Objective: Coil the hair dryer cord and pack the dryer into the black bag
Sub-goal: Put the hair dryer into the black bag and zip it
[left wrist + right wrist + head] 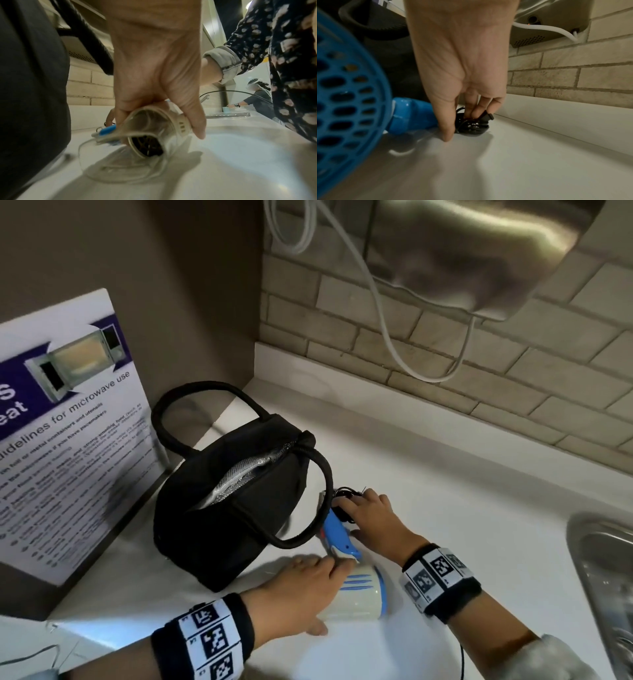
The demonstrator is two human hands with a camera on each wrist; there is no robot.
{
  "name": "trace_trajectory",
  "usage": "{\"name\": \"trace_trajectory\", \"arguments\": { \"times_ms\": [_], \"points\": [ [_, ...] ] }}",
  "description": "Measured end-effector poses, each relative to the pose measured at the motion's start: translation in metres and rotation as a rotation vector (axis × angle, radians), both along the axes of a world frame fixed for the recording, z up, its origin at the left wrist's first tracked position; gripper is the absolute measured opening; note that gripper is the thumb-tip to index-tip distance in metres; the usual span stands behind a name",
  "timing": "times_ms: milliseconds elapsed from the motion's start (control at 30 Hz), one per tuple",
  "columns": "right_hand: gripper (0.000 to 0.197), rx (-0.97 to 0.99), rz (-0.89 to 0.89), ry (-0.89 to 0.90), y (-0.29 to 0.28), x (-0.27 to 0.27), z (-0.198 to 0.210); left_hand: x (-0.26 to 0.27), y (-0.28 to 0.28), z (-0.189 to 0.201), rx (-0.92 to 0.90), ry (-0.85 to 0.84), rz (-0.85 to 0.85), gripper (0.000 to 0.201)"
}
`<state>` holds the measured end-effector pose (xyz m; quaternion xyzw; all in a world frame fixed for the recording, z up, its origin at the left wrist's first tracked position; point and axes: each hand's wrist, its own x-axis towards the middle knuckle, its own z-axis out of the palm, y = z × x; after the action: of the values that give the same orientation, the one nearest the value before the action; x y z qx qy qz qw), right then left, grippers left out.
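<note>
Hair dryer (356, 590) lies on its side on the white worktop (445, 491), just in front of the black bag (239, 508), its blue handle (337, 534) pointing toward the wall. The left hand (301, 590) wraps round the cream barrel, thumb on one side and fingers on the other. The right hand (373, 517) closes its fingertips on the coiled black cord (471, 125) bunched at the handle's end (the plug sticks out beside the fingers). The bag stands unzipped, its silver lining showing, one carry handle (318, 501) drooping over the dryer.
</note>
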<state>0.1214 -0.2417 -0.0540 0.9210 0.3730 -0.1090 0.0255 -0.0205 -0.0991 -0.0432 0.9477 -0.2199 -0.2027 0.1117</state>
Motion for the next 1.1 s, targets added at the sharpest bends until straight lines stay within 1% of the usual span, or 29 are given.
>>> {"name": "trace_trajectory", "arguments": {
  "times_ms": [67,167,233,300,367,433,533,633,700,767,833,900,933,1000,1033,1067,1100],
  "points": [
    [0.052,0.001,-0.004,-0.012,-0.002,0.0,-0.002,0.0,0.001,0.002,0.007,0.017,-0.012,0.098],
    [0.049,0.092,-0.078,0.044,-0.008,0.001,0.001,-0.002,0.006,0.01,-0.075,0.083,-0.011,0.097],
    [0.052,0.168,-0.153,0.095,-0.016,0.004,0.008,-0.004,0.011,0.019,-0.194,0.138,0.023,0.097],
    [0.053,0.3,-0.214,0.186,-0.026,0.006,0.022,-0.006,0.014,0.033,-0.346,0.191,0.065,0.096],
    [0.052,0.432,-0.23,0.257,-0.034,0.005,0.043,-0.007,0.016,0.051,-0.468,0.203,0.081,0.096],
    [0.047,0.542,-0.256,0.271,-0.037,0.002,0.069,-0.009,0.016,0.071,-0.56,0.195,0.084,0.095],
    [0.032,0.742,-0.317,0.291,-0.036,-0.004,0.11,-0.013,0.019,0.106,-0.715,0.169,0.08,0.094],
    [0.017,0.882,-0.329,0.257,-0.025,-0.012,0.145,-0.018,0.029,0.142,-0.905,0.181,0.108,0.088],
    [0.015,0.944,-0.316,0.277,-0.016,-0.02,0.166,-0.019,0.038,0.159,-1.046,0.216,0.141,0.088],
    [0.016,0.989,-0.215,0.34,-0.008,-0.034,0.186,-0.018,0.05,0.169,-1.147,0.209,0.17,0.089],
    [0.026,1.0,-0.122,0.43,-0.004,-0.047,0.202,-0.015,0.062,0.173,-1.224,0.198,0.186,0.089],
    [0.027,0.986,-0.124,0.556,0.004,-0.055,0.214,-0.013,0.075,0.176,-1.258,0.168,0.207,0.092],
    [0.029,0.948,-0.112,0.581,0.008,-0.056,0.219,-0.013,0.081,0.177,-1.266,0.149,0.214,0.093],
    [0.037,0.795,-0.011,0.59,0.019,-0.054,0.231,-0.015,0.094,0.179,-1.296,0.127,0.204,0.087],
    [0.04,0.705,-0.006,0.621,0.028,-0.055,0.237,-0.016,0.099,0.179,-1.313,0.122,0.2,0.085],
    [0.042,0.574,0.016,0.626,0.036,-0.058,0.243,-0.018,0.104,0.178,-1.331,0.115,0.21,0.083],
    [0.041,0.482,0.037,0.558,0.045,-0.059,0.244,-0.019,0.108,0.176,-1.351,0.111,0.223,0.08]
  ]
}}
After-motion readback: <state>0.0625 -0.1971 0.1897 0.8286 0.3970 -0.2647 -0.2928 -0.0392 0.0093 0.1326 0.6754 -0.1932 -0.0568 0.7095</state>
